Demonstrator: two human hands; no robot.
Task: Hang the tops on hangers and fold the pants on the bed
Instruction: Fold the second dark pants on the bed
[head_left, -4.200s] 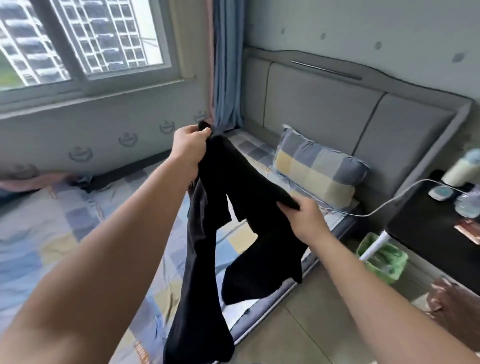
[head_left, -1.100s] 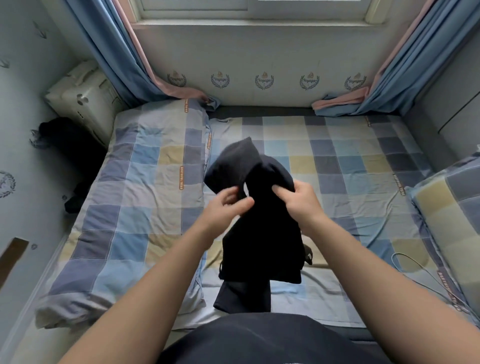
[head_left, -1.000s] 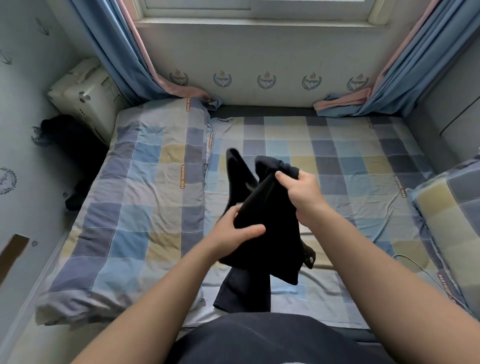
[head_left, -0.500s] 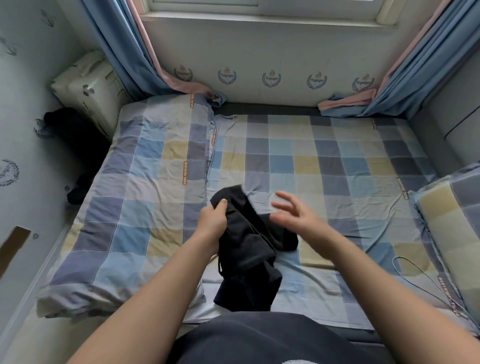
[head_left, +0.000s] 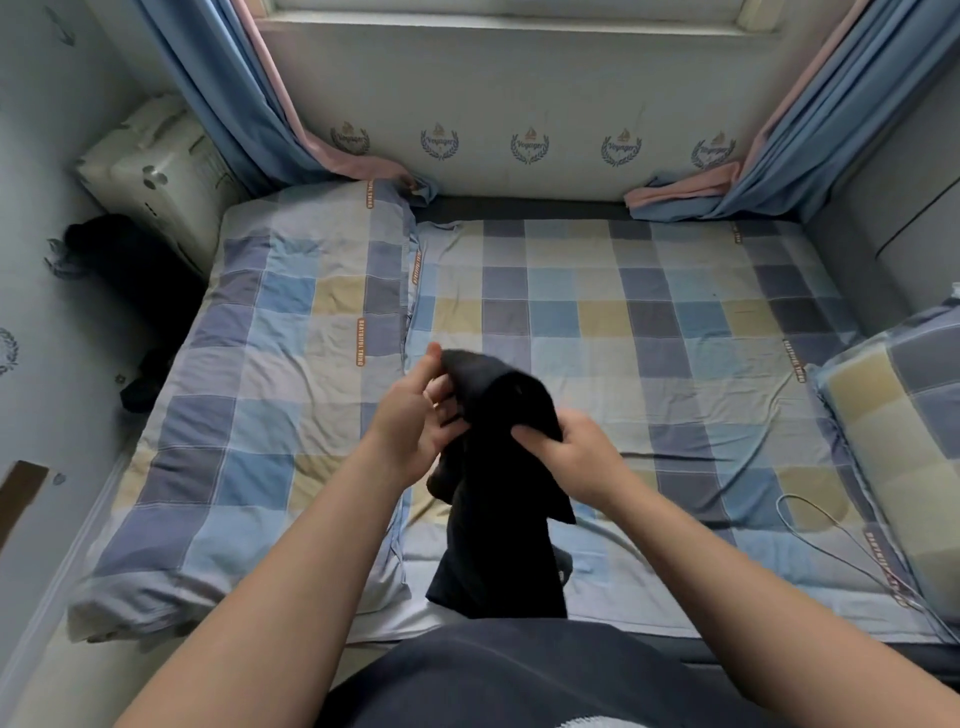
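Black pants (head_left: 498, 467) hung bunched between my hands above the checked bed (head_left: 649, 322), their lower end trailing at its near edge. My left hand (head_left: 415, 421) pinched the top fold with thumb and fingers. My right hand (head_left: 571, 452) gripped the cloth just beside it, fingers curled in.

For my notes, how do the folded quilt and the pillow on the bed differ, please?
The folded quilt lies along the left side of the bed; the pillow sits at its right edge. The quilt looks larger and flatter, the pillow plumper. Both have blue, yellow and grey checks.
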